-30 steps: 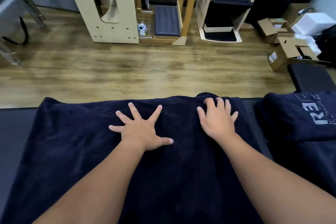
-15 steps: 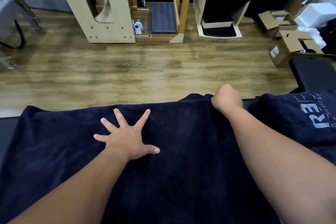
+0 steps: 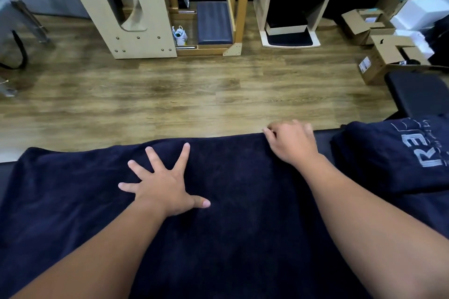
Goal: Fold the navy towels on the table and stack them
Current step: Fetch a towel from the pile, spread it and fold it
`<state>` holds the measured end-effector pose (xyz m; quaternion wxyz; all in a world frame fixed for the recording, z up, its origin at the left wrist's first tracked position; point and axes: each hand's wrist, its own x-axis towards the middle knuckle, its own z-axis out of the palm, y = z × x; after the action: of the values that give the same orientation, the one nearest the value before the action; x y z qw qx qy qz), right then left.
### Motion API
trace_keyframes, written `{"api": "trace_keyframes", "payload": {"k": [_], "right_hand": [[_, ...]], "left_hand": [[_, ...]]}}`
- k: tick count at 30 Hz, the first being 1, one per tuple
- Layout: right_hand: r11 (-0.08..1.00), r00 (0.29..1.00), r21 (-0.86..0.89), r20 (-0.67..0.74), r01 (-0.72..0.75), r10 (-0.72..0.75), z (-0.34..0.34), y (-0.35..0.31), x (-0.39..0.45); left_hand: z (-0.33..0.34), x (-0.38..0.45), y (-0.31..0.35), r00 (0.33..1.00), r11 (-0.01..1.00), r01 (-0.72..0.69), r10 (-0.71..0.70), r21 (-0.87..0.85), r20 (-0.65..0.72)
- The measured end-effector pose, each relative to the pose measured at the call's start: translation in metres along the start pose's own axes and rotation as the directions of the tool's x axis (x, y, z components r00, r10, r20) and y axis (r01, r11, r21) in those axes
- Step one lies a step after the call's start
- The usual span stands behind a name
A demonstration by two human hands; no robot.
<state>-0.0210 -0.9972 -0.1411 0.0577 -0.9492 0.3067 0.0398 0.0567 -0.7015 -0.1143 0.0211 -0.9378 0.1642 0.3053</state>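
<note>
A large navy towel (image 3: 243, 213) lies spread over the black table (image 3: 324, 134), covering most of it. My left hand (image 3: 165, 187) presses flat on the towel's middle with fingers spread wide. At the towel's far right corner, my right hand (image 3: 291, 145) has its fingers curled over the far edge, gripping the cloth. A second navy towel (image 3: 388, 177) with white lettering lies bunched on the table to the right, apart from both hands.
Beyond the table's far edge is wooden floor (image 3: 182, 94). Pale wooden furniture (image 3: 136, 7) stands at the back, cardboard boxes (image 3: 384, 60) at the back right, and a black padded stool (image 3: 418, 92) close to the table's right end.
My right hand went from lying flat on the towel to its far right corner and curled over the edge. The bump at the far edge has flattened. My left hand stays spread.
</note>
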Motion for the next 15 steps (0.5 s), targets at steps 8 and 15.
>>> {"api": "trace_keyframes", "payload": {"k": [8,15], "right_hand": [[0.999,0.995,0.001,0.088,-0.054,0.054,-0.001,-0.014,-0.027],[0.993,0.985,0.027,0.138,-0.111,0.106,0.011,-0.007,-0.149]], "left_hand": [[0.000,0.003,0.000,1.000,1.000,0.022,-0.023,0.020,0.017],[0.000,-0.008,0.002,0.999,0.999,0.033,-0.033,0.012,-0.008]]}}
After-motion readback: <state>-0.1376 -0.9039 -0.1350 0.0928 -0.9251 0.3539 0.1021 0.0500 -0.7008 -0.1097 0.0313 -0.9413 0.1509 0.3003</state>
